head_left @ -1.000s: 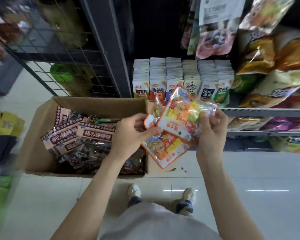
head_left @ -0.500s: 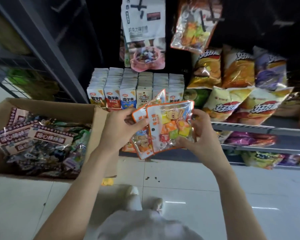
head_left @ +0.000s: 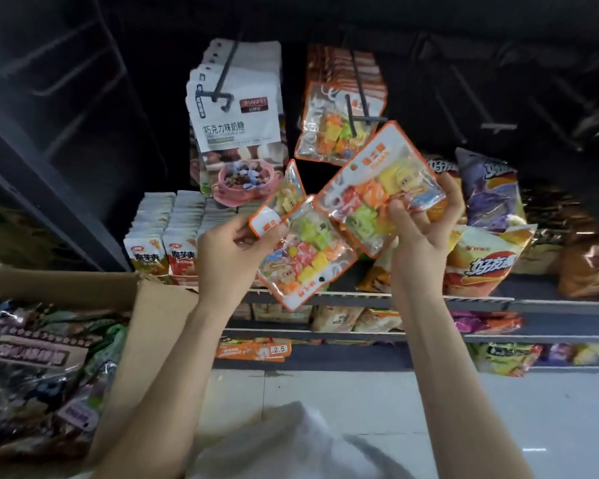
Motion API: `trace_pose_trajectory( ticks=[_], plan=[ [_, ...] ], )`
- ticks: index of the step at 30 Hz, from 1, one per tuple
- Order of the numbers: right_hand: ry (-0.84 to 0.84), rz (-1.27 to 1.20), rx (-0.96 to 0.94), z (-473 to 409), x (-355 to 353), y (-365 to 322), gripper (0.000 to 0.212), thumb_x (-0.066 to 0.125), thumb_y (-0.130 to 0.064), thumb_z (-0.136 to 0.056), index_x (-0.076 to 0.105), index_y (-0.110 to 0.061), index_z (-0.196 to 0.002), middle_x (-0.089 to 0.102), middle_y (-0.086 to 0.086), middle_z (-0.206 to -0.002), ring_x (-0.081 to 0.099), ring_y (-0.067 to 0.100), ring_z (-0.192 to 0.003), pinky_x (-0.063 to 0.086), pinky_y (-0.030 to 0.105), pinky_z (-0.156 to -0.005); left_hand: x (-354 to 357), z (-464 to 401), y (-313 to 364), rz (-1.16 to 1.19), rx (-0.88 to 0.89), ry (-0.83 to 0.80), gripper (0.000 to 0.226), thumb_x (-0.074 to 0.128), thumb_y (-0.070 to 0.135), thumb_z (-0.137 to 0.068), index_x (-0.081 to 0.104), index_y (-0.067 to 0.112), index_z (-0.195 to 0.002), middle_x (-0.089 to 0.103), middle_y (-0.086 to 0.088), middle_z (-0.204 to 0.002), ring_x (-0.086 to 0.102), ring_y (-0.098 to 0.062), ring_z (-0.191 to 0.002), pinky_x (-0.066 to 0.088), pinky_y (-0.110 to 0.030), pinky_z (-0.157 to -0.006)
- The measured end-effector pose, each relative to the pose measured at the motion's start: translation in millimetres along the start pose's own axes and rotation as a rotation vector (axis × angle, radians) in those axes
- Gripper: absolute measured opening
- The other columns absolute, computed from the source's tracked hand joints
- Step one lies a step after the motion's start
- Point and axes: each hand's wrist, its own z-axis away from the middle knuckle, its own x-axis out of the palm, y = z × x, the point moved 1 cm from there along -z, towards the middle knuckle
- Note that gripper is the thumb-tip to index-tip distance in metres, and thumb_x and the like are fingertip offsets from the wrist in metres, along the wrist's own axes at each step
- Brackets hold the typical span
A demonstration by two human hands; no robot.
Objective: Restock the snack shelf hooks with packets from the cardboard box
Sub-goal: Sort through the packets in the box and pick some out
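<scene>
lifting one candy packet toward its hook

brown cardboard box (head_left: 159, 326) sits low at the left. up on the dark shelf back, a black metal hook (head_left: 362, 95) carries matching packets. right hand (head_left: 419, 236) pinches the clear orange-edged candy packet (head_left: 377, 188) by its lower end, long axis tilted up toward that hook, just below it. left hand (head_left: 232, 250) grips the spare candy packets (head_left: 301, 250), farther off.
</scene>
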Motion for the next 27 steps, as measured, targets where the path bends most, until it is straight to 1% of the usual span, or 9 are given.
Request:
trace_pose_trajectory(
  ticks=[3, 5, 9, 11, 16, 19, 22, 25, 27],
  plan=[
    [0.071, 0.010, -0.003, -28.4, 12.5, 7.0, 0.051, 0.062, -0.002, -0.090, 0.034, -0.023, -0.127, 0.064, 0.015, -0.108, 0.065, 0.015, -0.091, 0.051, 0.026, -0.082, 1.8, -10.0, -7.6, 0.010, 0.005, 0.065, 0.019, 0.074, 0.026, -0.080, 0.063, 0.042, -0.083, 0.064, 0.027, -0.074, 0.064, 0.009, -0.069, 0.048, -0.012, -0.059],
    [0.092, 0.000, -0.002, -39.9, 15.5, 13.8, 0.050, 0.064, -0.001, -0.088, 0.033, -0.021, -0.122, 0.064, 0.018, -0.110, 0.064, 0.016, -0.092, 0.051, 0.025, -0.085, 1.1, -15.8, -13.3, 0.005, 0.008, 0.104, 0.013, 0.074, 0.027, -0.080, 0.066, 0.036, -0.087, 0.065, 0.026, -0.078, 0.064, 0.009, -0.072, 0.048, -0.012, -0.061],
    [0.111, -0.003, 0.020, -48.6, 17.4, 25.1, 0.048, 0.065, 0.000, -0.088, 0.033, -0.019, -0.119, 0.068, 0.000, -0.093, 0.066, 0.009, -0.084, 0.052, 0.023, -0.083, 2.4, -22.9, -17.8, -0.043, 0.023, 0.123, 0.010, 0.074, 0.029, -0.081, 0.069, 0.028, -0.090, 0.065, 0.024, -0.079, 0.064, 0.010, -0.074, 0.047, -0.010, -0.061],
    [0.100, 0.016, 0.028, -50.5, 18.1, 29.0, 0.048, 0.065, 0.000, -0.088, 0.032, -0.018, -0.119, 0.067, 0.003, -0.097, 0.067, 0.010, -0.086, 0.052, 0.026, -0.086, 3.7, -25.0, -19.0, -0.062, 0.038, 0.119, 0.010, 0.074, 0.029, -0.081, 0.069, 0.028, -0.089, 0.065, 0.024, -0.078, 0.064, 0.010, -0.073, 0.047, -0.010, -0.061],
    [0.097, 0.038, 0.035, -50.7, 16.0, 31.5, 0.048, 0.065, 0.000, -0.087, 0.033, -0.020, -0.117, 0.066, 0.002, -0.101, 0.068, 0.009, -0.089, 0.054, 0.025, -0.085, 5.4, -28.6, -21.5, -0.050, 0.051, 0.124, 0.007, 0.074, 0.029, -0.081, 0.068, 0.030, -0.085, 0.065, 0.023, -0.077, 0.065, 0.006, -0.071, 0.052, -0.019, -0.061],
    [0.115, 0.066, 0.024, -53.2, 15.2, 33.3, 0.048, 0.067, -0.002, -0.086, 0.034, -0.019, -0.116, 0.066, 0.002, -0.102, 0.069, 0.009, -0.089, 0.055, 0.028, -0.085, 4.5, -28.0, -20.4, -0.043, 0.073, 0.116, 0.007, 0.072, 0.030, -0.081, 0.067, 0.030, -0.086, 0.065, 0.023, -0.078, 0.065, 0.005, -0.072, 0.052, -0.018, -0.060],
    [0.163, 0.210, -0.029, -67.7, 23.2, 37.4, 0.049, 0.076, -0.012, -0.081, 0.035, -0.019, -0.109, 0.060, 0.004, -0.108, 0.069, 0.017, -0.093, 0.059, 0.035, -0.077, 2.8, -27.7, -20.3, -0.029, 0.075, 0.108, 0.007, 0.071, 0.033, -0.081, 0.066, 0.033, -0.085, 0.065, 0.025, -0.074, 0.066, 0.004, -0.072, 0.051, -0.016, -0.057],
    [0.195, 0.343, -0.043, -94.4, 39.3, 42.7, 0.051, 0.076, -0.021, -0.081, 0.032, -0.017, -0.106, 0.055, 0.008, -0.112, 0.069, 0.026, -0.090, 0.058, 0.028, -0.057, 1.8, -27.3, -18.6, -0.030, 0.077, 0.099, 0.011, 0.071, 0.034, -0.081, 0.063, 0.041, -0.082, 0.065, 0.032, -0.071, 0.066, 0.004, -0.072, 0.050, -0.014, -0.057],
    [0.195, 0.376, 0.016, -111.4, 48.9, 45.4, 0.047, 0.071, -0.028, -0.085, 0.030, -0.020, -0.106, 0.055, 0.013, -0.115, 0.068, 0.032, -0.089, 0.054, 0.026, -0.052, 0.7, -26.6, -17.2, -0.013, 0.062, 0.099, 0.015, 0.072, 0.032, -0.081, 0.063, 0.043, -0.082, 0.065, 0.033, -0.072, 0.067, 0.003, -0.072, 0.052, -0.017, -0.058]
  ],
)
